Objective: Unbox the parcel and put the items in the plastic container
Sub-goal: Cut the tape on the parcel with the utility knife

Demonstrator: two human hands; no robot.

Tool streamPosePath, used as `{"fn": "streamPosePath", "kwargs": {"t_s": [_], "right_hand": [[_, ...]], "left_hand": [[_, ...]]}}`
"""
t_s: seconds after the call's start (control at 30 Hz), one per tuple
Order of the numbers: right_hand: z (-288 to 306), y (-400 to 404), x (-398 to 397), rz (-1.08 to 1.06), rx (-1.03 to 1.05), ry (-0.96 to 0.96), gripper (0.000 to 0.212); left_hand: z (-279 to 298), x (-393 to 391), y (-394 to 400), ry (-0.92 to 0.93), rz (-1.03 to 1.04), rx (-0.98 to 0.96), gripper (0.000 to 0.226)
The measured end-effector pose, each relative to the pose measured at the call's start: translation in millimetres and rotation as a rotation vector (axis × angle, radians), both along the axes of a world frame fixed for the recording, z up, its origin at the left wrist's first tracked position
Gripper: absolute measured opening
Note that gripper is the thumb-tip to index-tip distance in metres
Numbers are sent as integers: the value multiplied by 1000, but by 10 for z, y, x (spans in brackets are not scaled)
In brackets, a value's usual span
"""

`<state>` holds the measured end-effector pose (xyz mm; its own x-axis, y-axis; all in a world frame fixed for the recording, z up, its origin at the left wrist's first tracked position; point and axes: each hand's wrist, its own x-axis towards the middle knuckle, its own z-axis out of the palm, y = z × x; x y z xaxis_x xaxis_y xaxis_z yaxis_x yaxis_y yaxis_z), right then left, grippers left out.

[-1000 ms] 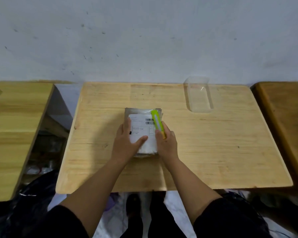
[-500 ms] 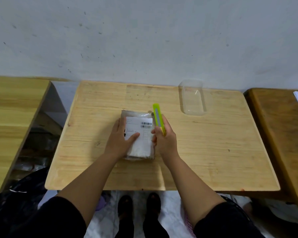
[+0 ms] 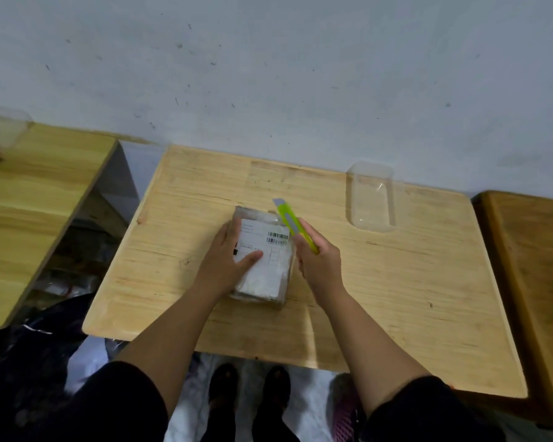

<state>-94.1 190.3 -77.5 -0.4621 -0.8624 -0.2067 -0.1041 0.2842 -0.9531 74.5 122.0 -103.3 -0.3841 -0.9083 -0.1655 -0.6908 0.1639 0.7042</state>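
A small parcel (image 3: pixel 265 266), wrapped in shiny plastic with a white barcode label on top, lies in the middle of the light wooden table (image 3: pixel 380 282). My left hand (image 3: pixel 229 255) lies flat on its left half, fingers spread over the label. My right hand (image 3: pixel 318 261) grips a lime-green utility knife (image 3: pixel 292 223) beside the parcel's right edge; its short blade sticks out past the parcel's far right corner. A clear, empty plastic container (image 3: pixel 370 197) stands at the table's far edge, to the right of the parcel.
A second wooden table (image 3: pixel 35 202) stands to the left across a gap, with a clear tub (image 3: pixel 0 129) at its far corner. A darker wooden surface (image 3: pixel 537 266) adjoins on the right. A grey wall runs right behind. Dark bags and my feet lie below.
My right hand has lifted the knife off the label and shifted it to the parcel's right edge, and the blade now shows. The left hand stays on the parcel. The camera has tilted.
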Motion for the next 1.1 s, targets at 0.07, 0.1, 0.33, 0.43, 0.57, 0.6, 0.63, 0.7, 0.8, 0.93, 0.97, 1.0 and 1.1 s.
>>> {"fn": "streamPosePath", "kwargs": {"t_s": [0.07, 0.1, 0.33, 0.43, 0.57, 0.6, 0.63, 0.7, 0.8, 0.93, 0.97, 1.0, 1.1], "right_hand": [[30, -62, -109, 25, 17, 96, 33], [77, -106, -167, 49, 23, 139, 33], [369, -568, -518, 444, 90, 425, 34], [406, -714, -612, 588, 136, 495, 34], [439, -828, -641, 671, 167, 566, 33], [442, -842, -636, 678, 170, 569, 33], [443, -855, -631, 683, 169, 572, 32], [443, -875, -625, 696, 163, 600, 32], [448, -906, -628, 715, 173, 629, 32], [459, -945, -638, 742, 158, 671, 32], [464, -953, -638, 752, 156, 685, 33], [470, -960, -639, 763, 158, 698, 33], [487, -967, -662, 806, 173, 736, 33]], "left_hand": [[-3, 9, 0, -16, 2, 10, 88], [-3, 12, 0, -21, 5, 17, 88], [1, 5, 7, -10, 23, 27, 86], [-13, 12, 7, -18, 24, 36, 85], [-18, 11, 12, -19, 27, 47, 85], [-15, 8, 17, -21, 30, 51, 85], [-14, 8, 20, -22, 32, 52, 85], [-9, 8, 22, -21, 35, 53, 85], [4, 9, 22, -15, 36, 55, 86], [17, 9, 25, -9, 30, 49, 86], [21, 10, 26, -8, 30, 45, 86], [28, 9, 26, -9, 30, 41, 86], [46, -1, 28, -15, 32, 38, 85]]}}
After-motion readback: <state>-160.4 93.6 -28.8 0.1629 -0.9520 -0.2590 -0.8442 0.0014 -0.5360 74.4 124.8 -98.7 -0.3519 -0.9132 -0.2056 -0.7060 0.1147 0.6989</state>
